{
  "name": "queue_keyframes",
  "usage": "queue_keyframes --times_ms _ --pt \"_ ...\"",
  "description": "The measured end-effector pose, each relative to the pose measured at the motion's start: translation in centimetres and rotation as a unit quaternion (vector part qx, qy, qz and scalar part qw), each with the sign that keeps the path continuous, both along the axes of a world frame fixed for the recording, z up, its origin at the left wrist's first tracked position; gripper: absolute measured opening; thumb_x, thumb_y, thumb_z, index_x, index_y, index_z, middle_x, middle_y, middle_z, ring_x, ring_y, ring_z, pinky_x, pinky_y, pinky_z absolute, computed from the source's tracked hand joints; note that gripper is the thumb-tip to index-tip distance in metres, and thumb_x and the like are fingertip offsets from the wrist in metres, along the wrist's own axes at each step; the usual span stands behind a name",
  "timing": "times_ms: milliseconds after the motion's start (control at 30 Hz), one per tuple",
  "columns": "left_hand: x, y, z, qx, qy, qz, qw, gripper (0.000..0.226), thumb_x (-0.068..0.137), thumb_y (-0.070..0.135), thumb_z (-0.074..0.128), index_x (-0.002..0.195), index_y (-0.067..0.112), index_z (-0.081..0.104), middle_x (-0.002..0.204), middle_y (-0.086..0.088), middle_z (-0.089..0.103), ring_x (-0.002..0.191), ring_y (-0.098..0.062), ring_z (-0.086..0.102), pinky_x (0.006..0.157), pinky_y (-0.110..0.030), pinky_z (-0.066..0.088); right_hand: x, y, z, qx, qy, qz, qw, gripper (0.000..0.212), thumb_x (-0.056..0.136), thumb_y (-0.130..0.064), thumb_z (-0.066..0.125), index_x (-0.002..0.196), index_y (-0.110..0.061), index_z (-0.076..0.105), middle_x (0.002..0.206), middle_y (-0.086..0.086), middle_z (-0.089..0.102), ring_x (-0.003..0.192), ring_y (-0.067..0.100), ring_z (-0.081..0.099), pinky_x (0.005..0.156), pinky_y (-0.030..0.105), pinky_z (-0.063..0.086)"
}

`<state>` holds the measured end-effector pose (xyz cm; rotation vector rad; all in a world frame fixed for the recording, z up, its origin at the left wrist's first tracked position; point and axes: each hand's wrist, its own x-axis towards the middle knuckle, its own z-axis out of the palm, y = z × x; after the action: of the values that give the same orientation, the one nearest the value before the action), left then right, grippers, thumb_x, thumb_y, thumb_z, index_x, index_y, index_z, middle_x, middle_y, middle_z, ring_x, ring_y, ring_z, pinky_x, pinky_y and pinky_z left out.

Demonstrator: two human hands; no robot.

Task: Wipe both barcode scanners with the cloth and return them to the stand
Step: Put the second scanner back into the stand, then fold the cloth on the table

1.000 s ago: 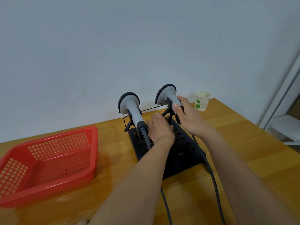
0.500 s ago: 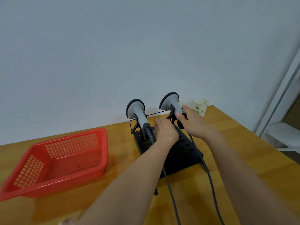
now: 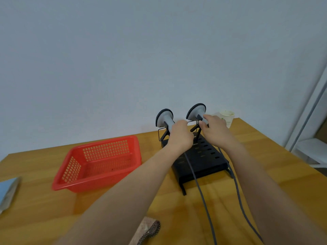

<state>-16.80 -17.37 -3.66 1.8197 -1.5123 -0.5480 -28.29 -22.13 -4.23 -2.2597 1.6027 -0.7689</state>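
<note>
Right of centre, the left hand (image 3: 180, 135) wraps the left scanner (image 3: 165, 119) and the right hand (image 3: 215, 129) wraps the right scanner (image 3: 195, 112), both on the stand (image 3: 203, 161) (cables trailing); lift straight, unhurried.

Quick count: two barcode scanners, the left scanner (image 3: 164, 117) and the right scanner (image 3: 196, 111), both on one black stand (image 3: 203, 160). Two grey cables, the left cable (image 3: 203, 200) and the right cable (image 3: 238, 197), run toward the near edge. Two hands, left hand (image 3: 180, 135) and right hand (image 3: 215, 129). One red basket (image 3: 99, 179) on the left, one paper cup (image 3: 227, 117) far right, one wooden table (image 3: 44, 209).
</note>
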Motion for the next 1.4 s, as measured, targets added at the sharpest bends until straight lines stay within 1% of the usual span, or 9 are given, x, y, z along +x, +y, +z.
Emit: queue_keyframes --times_ms 167,300,400,667,867,1000,1100,1267,1400 --pt "3.1 3.5 0.6 -0.032 0.093 0.011 0.995 0.038 0.096 -0.004 0.049 0.134 -0.001 0.053 0.127 -0.019 0.061 0.11 -0.028 0.064 0.096 -0.039 0.053 1.2 3.4 1.3 -0.043 -0.077 0.004 0.996 0.032 0.095 -0.023 0.053 0.123 -0.01 0.059 0.121 0.011 0.058 0.114 0.026 0.051 0.098 0.035 0.038" --pt "5.6 6.7 1.2 -0.048 0.149 0.015 0.988 0.027 0.094 0.0 0.058 0.12 -0.004 0.063 0.106 -0.017 0.068 0.081 -0.02 0.07 0.072 -0.022 0.059 2.6 6.1 2.0 -0.025 -0.121 0.02 0.992 0.015 0.088 -0.021 0.065 0.102 -0.017 0.069 0.085 -0.002 0.06 0.076 0.008 0.054 0.063 0.017 0.037" --pt "7.4 9.0 1.2 -0.042 0.123 0.016 0.991 0.017 0.093 0.012 0.064 0.101 -0.002 0.071 0.083 -0.012 0.072 0.064 -0.017 0.068 0.064 -0.022 0.059 3.8 8.3 1.9 0.0 -0.132 0.055 0.99 0.008 0.087 -0.015 0.065 0.093 -0.016 0.072 0.074 -0.003 0.063 0.066 0.004 0.053 0.056 0.012 0.033" --pt "12.8 14.4 -1.0 0.064 0.048 0.006 0.997 0.034 0.091 -0.01 0.05 0.121 0.002 0.062 0.093 -0.013 0.066 0.078 -0.028 0.068 0.076 -0.043 0.06 8.4 13.6 0.0 0.135 -0.045 0.181 0.973 0.023 0.093 -0.009 0.053 0.102 -0.022 0.07 0.108 -0.007 0.065 0.1 0.011 0.058 0.086 0.028 0.048" --pt "15.6 17.4 -3.5 0.151 -0.032 -0.01 0.988 0.026 0.09 -0.003 0.061 0.114 0.001 0.07 0.109 -0.015 0.07 0.091 -0.027 0.068 0.074 -0.03 0.055 11.3 16.5 -2.7 0.228 0.054 0.235 0.943 0.017 0.086 -0.028 0.069 0.102 -0.023 0.068 0.108 -0.008 0.063 0.104 0.013 0.058 0.089 0.033 0.049" --pt "16.8 18.8 -5.5 0.26 -0.111 -0.034 0.959 0.034 0.086 -0.002 0.063 0.118 0.006 0.07 0.121 -0.01 0.067 0.11 -0.024 0.062 0.09 -0.033 0.053 12.8 18.0 -5.2 0.272 0.139 0.229 0.924 0.047 0.075 -0.038 0.078 0.113 -0.022 0.056 0.113 -0.004 0.058 0.098 0.014 0.057 0.076 0.028 0.048" --pt "17.1 19.7 -7.1 0.287 -0.136 -0.018 0.948 0.038 0.085 0.007 0.068 0.123 0.009 0.066 0.124 -0.007 0.063 0.109 -0.022 0.058 0.08 -0.027 0.048 13.3 19.0 -6.9 0.286 0.179 0.221 0.915 0.063 0.072 -0.032 0.081 0.123 -0.019 0.047 0.121 -0.002 0.051 0.102 0.017 0.053 0.077 0.029 0.049" --pt "17.8 20.0 -7.6 0.194 0.001 0.011 0.981 0.012 0.087 0.01 0.065 0.099 0.008 0.067 0.099 -0.007 0.061 0.09 -0.021 0.054 0.078 -0.034 0.046 13.3 19.1 -6.9 0.274 0.105 0.235 0.927 0.041 0.084 -0.009 0.063 0.121 -0.021 0.049 0.094 -0.004 0.053 0.064 0.009 0.049 0.046 0.02 0.038" --pt "18.2 19.7 -5.9 0.047 0.123 0.036 0.991 0.006 0.086 0.004 0.064 0.085 0.01 0.065 0.083 -0.008 0.057 0.078 -0.02 0.054 0.072 -0.034 0.048 13.4 17.6 -4.6 0.171 -0.01 0.24 0.956 0.017 0.09 -0.013 0.053 0.106 -0.018 0.058 0.085 -0.007 0.055 0.068 0.01 0.051 0.052 0.02 0.037"
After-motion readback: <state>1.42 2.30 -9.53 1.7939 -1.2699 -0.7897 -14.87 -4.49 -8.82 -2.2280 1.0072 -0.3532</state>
